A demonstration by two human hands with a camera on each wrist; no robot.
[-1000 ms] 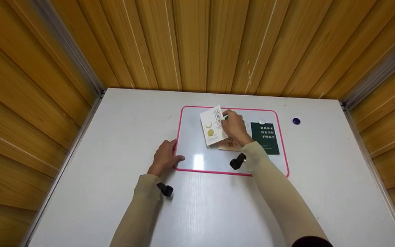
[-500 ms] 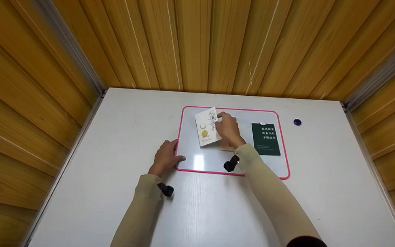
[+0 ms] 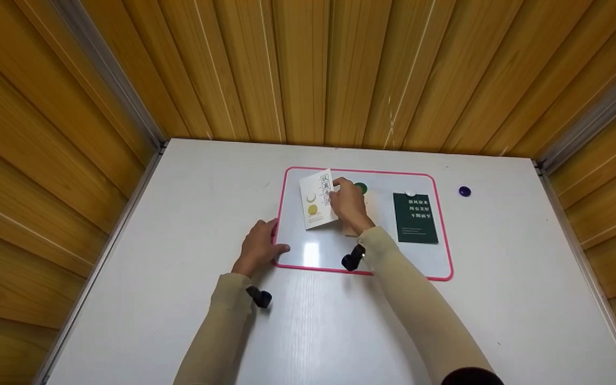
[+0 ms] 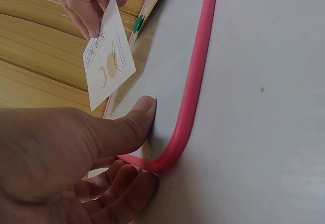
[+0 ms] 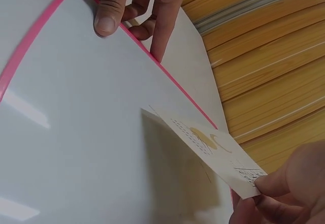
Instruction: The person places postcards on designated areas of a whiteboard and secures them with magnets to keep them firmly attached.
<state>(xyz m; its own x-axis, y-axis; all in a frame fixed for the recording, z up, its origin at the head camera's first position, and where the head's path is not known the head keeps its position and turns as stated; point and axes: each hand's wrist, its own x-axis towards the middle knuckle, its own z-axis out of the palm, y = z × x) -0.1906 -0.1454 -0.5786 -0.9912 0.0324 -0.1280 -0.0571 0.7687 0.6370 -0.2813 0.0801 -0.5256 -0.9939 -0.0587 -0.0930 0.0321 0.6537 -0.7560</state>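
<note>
A white card (image 3: 312,206) with printed characters, a crescent and a yellow disc is pinched by my right hand (image 3: 349,203), thumb on its face in the right wrist view. It tilts above the left part of the pink-rimmed whiteboard (image 3: 335,256), casting a shadow there. My left hand (image 3: 257,247) grips the board's left edge, its thumb (image 4: 136,125) on top and the fingers curled at the rim. Behind the right hand, a tan card (image 3: 351,230) lies on the board, partly hidden, with a green round magnet (image 3: 361,187) at its top.
On the board's right side lies a dark green card (image 3: 415,222) under a white magnet (image 3: 410,193). A dark purple magnet (image 3: 464,191) sits on the white table (image 3: 511,256) beyond the board. Wood-panel walls (image 3: 297,69) enclose the table's back and sides.
My right hand has carried the white card leftward and slightly down, uncovering the green magnet and more of the dark green card's surroundings. The left hand keeps its place on the board's edge.
</note>
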